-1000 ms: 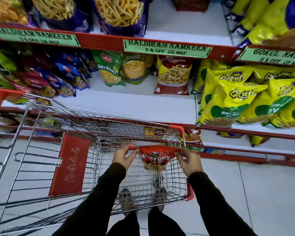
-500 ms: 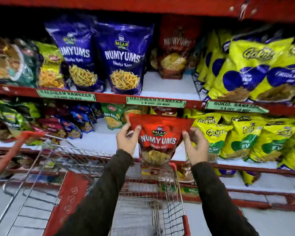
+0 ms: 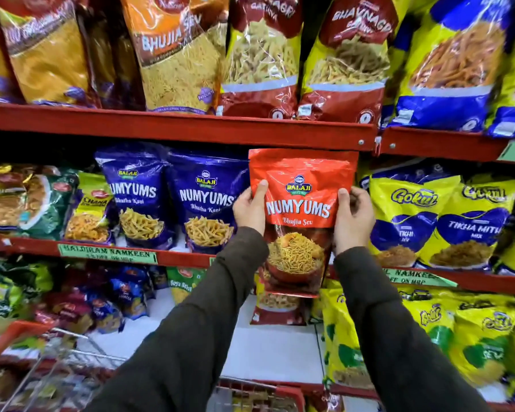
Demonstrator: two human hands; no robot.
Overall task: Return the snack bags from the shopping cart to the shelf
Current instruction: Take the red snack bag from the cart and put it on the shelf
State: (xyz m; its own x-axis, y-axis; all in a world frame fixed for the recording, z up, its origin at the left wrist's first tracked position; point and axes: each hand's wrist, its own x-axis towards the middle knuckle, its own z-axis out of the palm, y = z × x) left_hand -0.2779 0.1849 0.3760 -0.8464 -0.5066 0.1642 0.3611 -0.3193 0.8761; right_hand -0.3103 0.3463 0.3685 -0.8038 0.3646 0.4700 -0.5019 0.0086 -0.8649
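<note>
I hold a red Numyums snack bag (image 3: 302,185) upright in front of the middle shelf (image 3: 179,257). My left hand (image 3: 250,211) grips its left edge and my right hand (image 3: 353,217) grips its right edge. The bag's top reaches the red rail of the upper shelf (image 3: 176,126). It hangs just right of two blue Numyums bags (image 3: 207,200) standing on that shelf. The shopping cart (image 3: 42,364) shows only at the bottom left, with its red handle and wire rim blurred. Whether more bags lie in it is hidden.
Yellow Gokul bags (image 3: 437,221) fill the shelf to the right of the held bag. Large bhujia and gathiya bags (image 3: 262,58) stand on the upper shelf. The lower shelf (image 3: 268,352) carries small mixed packets on the left, yellow bags on the right and white board between.
Both hands lifted the red bag out of the cart and up to the middle shelf's height. The view tilted up from the cart to the shelves.
</note>
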